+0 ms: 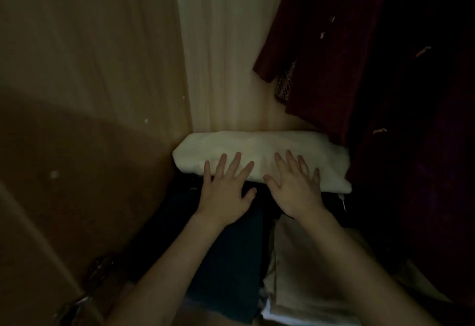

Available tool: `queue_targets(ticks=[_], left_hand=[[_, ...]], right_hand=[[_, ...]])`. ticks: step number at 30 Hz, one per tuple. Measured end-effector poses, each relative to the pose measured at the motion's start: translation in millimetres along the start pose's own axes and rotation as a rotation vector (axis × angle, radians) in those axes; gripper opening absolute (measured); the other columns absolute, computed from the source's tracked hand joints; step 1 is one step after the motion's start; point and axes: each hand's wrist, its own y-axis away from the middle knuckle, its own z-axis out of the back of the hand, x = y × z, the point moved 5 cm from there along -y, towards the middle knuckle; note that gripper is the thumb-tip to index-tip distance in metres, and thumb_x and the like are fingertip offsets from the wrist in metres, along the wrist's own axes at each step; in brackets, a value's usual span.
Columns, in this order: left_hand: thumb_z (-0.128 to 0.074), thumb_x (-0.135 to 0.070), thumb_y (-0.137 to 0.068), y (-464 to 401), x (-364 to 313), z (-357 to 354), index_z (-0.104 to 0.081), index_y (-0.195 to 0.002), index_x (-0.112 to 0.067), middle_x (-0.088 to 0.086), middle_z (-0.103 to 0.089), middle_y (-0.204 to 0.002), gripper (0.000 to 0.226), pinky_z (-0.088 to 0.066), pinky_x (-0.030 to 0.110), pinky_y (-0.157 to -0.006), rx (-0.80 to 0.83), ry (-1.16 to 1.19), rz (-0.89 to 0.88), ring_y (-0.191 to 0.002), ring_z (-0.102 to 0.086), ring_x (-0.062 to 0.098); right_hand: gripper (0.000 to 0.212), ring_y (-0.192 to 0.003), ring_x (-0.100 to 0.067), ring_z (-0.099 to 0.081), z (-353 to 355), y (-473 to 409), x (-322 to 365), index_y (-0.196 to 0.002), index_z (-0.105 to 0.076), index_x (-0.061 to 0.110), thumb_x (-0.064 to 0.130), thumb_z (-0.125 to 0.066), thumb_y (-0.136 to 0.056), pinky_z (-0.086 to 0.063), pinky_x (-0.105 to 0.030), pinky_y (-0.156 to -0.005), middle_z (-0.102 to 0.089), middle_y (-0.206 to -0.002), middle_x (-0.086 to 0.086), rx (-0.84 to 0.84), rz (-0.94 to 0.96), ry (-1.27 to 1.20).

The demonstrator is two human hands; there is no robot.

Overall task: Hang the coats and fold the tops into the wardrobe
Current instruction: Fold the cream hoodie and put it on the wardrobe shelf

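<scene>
A folded cream top (259, 145) lies on a pile of clothes inside the wardrobe, pushed against the back panel. My left hand (226, 187) rests flat on its front edge with fingers spread and straight. My right hand (295, 187) lies flat beside it on the same top, fingers also straight. A dark red coat (334, 68) hangs at the right, its hem just above the top's right end.
The wardrobe's wooden side wall (90, 94) stands at the left, with door hinges (97, 271) low down. Under my arms lie folded dark blue clothes (231, 261) and pale folded clothes (303, 274). More dark hanging garments (424, 145) fill the right side.
</scene>
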Motion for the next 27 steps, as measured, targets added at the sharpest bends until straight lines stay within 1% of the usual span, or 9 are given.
queue_targets(ticks=[3, 7, 12, 15, 17, 20, 24, 27], left_hand=[[-0.029, -0.06, -0.098, 33, -7, 20, -0.008, -0.155, -0.038, -0.004, 0.008, -0.164, 0.065, 0.012, 0.052, -0.117, -0.024, -0.009, -0.015, -0.15, 0.009, 0.02], [-0.03, -0.059, -0.097, 93, -19, 32, -0.01, -0.155, -0.037, -0.004, 0.005, -0.164, 0.064, 0.01, 0.051, -0.119, -0.037, 0.025, -0.047, -0.15, 0.008, 0.018], [-0.028, -0.06, -0.098, 173, -31, 36, -0.008, -0.155, -0.038, -0.006, 0.009, -0.164, 0.065, 0.01, 0.052, -0.118, 0.065, 0.064, -0.072, -0.15, 0.013, 0.017], [-0.028, -0.06, -0.098, 221, -41, 42, -0.006, -0.154, -0.039, -0.008, 0.012, -0.163, 0.064, 0.012, 0.052, -0.117, 0.09, 0.083, -0.09, -0.149, 0.015, 0.016], [-0.028, -0.061, -0.097, 250, -48, 48, -0.006, -0.154, -0.04, -0.008, 0.013, -0.163, 0.064, 0.01, 0.053, -0.118, 0.115, 0.084, -0.1, -0.149, 0.015, 0.017], [-0.031, -0.058, -0.098, 284, -60, 61, -0.008, -0.155, -0.038, -0.006, 0.012, -0.163, 0.065, 0.009, 0.054, -0.119, 0.131, 0.027, -0.123, -0.15, 0.013, 0.018], [-0.039, -0.051, -0.098, 322, -72, 86, -0.015, -0.154, -0.036, -0.002, 0.003, -0.164, 0.063, 0.006, 0.056, -0.117, 0.053, -0.018, -0.14, -0.151, 0.005, 0.021], [-0.042, -0.05, -0.097, 348, -85, 101, -0.019, -0.153, -0.036, -0.002, -0.001, -0.165, 0.063, 0.004, 0.056, -0.117, 0.021, -0.013, -0.139, -0.151, 0.002, 0.022]], right_hand=[[0.067, -0.148, -0.026, -0.007, 15, 35, 6, -0.155, -0.009, 0.027, 0.057, -0.026, -0.098, -0.007, -0.051, -0.119, -0.005, -0.163, -0.003, -0.001, 0.008, -0.005], [0.066, -0.148, -0.026, -0.01, 24, 98, 12, -0.155, -0.012, 0.027, 0.057, -0.028, -0.098, -0.011, -0.05, -0.119, -0.009, -0.163, -0.003, 0.001, -0.013, 0.033], [0.064, -0.147, -0.026, -0.015, 29, 196, 17, -0.154, -0.015, 0.026, 0.053, -0.032, -0.098, -0.018, -0.049, -0.117, -0.013, -0.162, -0.002, 0.036, -0.072, 0.044], [0.061, -0.142, -0.029, -0.025, 33, 247, 25, -0.152, -0.022, 0.025, 0.051, -0.034, -0.098, -0.025, -0.049, -0.112, -0.019, -0.16, -0.003, 0.058, -0.093, 0.047], [0.06, -0.141, -0.029, -0.025, 36, 276, 32, -0.151, -0.025, 0.024, 0.049, -0.035, -0.098, -0.025, -0.049, -0.112, -0.024, -0.158, -0.004, 0.089, -0.102, 0.034], [0.06, -0.145, -0.025, -0.019, 45, 312, 39, -0.152, -0.023, 0.026, 0.051, -0.035, -0.099, -0.02, -0.052, -0.116, -0.02, -0.16, -0.003, 0.098, -0.097, 0.053], [0.059, -0.145, -0.023, -0.021, 70, 349, 46, -0.15, -0.026, 0.026, 0.05, -0.04, -0.097, -0.026, -0.051, -0.114, -0.021, -0.159, -0.002, 0.048, -0.087, 0.045], [0.059, -0.144, -0.024, -0.022, 91, 374, 52, -0.15, -0.026, 0.028, 0.049, -0.04, -0.097, -0.024, -0.051, -0.115, -0.02, -0.16, -0.001, 0.033, -0.065, 0.043]])
